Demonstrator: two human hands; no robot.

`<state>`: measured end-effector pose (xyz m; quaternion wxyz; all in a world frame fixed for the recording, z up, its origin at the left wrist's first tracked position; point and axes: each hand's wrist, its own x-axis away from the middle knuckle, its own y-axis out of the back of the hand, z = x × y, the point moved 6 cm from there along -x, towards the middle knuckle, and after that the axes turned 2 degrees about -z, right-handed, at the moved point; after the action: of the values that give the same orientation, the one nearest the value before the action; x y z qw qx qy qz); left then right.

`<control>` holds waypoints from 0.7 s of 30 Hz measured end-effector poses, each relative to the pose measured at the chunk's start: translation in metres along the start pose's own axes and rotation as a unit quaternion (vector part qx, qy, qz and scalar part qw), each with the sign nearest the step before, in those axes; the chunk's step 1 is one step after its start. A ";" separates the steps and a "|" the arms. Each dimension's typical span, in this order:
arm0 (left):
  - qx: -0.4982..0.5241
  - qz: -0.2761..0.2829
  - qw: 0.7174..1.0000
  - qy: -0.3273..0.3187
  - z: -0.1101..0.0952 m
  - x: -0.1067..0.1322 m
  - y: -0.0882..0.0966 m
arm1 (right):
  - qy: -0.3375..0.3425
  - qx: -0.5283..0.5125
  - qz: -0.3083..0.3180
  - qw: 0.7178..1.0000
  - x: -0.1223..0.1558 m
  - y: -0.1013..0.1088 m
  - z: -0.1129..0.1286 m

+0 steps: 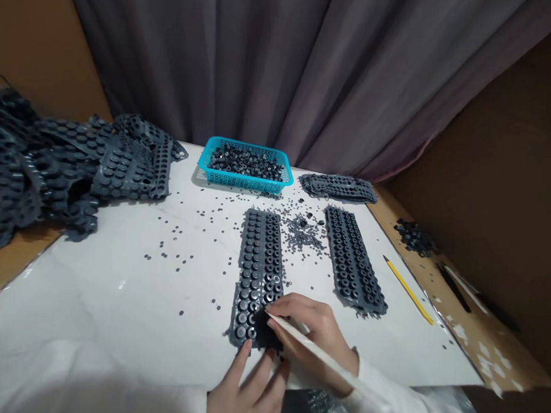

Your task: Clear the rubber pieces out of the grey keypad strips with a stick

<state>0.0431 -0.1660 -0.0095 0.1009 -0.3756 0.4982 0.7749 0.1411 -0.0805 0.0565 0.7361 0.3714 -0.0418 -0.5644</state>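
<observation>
In the middle of the table lies a dark grey rubber sheet [259, 250] with rows of round moulded caps, its near end close to me. My left hand [255, 394] rests at that near end, fingers spread and the fingertips touching its edge. A slim white pencil-like stick [318, 353] is pinched in my right hand [315, 332], over the sheet's lower right part. The stick's tip meets the sheet among the caps; the exact spot is hard to make out. A second similar sheet [354, 259] lies to the right, apart from both hands.
A turquoise basket [245, 181] full of small dark rubber pieces stands at the back. Beside it lie stacked perforated sheets [339, 187]. A large heap of sheets [67, 162] covers the left. Small dark discs [304, 233] are scattered centrally. A yellow pencil [409, 290] lies right.
</observation>
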 end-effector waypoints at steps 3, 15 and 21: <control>0.000 -0.006 1.000 0.004 0.000 0.000 -0.001 | 0.072 0.080 -0.014 0.994 0.004 -0.014 -0.010; 0.001 -0.016 1.000 0.014 -0.001 0.003 -0.002 | 0.141 0.107 -0.015 0.984 0.010 -0.021 -0.021; 0.000 -0.009 1.000 0.020 -0.002 0.003 -0.003 | 0.182 0.212 0.037 0.959 0.003 -0.026 -0.015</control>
<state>0.0437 -0.1670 -0.0136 0.0983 -0.3954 0.4962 0.7666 0.1283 -0.0775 0.0291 0.6556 0.6136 -0.0398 -0.4382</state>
